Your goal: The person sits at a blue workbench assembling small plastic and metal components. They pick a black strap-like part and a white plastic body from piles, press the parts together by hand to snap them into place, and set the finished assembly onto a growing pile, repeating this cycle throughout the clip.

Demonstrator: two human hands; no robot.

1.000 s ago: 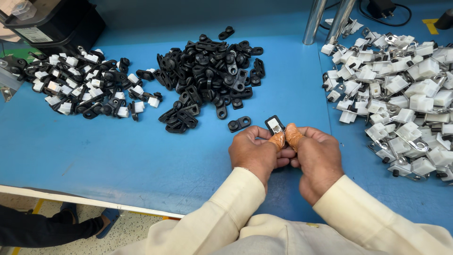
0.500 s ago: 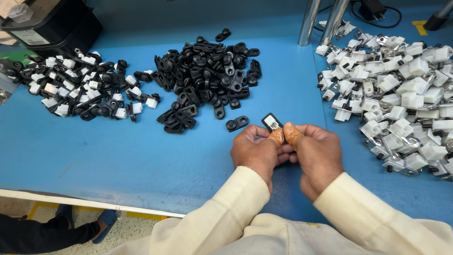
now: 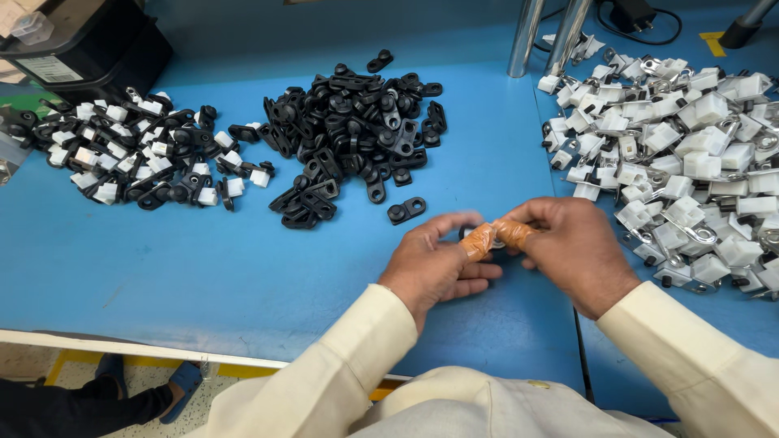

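We saw blue worktable (image 3: 203,268) under even light. Two metal posts (image 3: 544,36) rose from its far edge. Black box (image 3: 89,49) sat at table's far left corner. Below near edge, pale floor with yellow line (image 3: 61,369).

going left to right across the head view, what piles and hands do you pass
mixed black and white pile → black parts pile → left hand → right hand → white parts pile

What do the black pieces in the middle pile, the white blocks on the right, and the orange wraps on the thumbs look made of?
Black flat link-shaped pieces: probably moulded plastic, matt with a dull sheen. White blocks with silvery loops: likely plastic bodies with shiny metal clips. Orange thumb wraps: apparently tape or rubber, wrinkled and semi-glossy.
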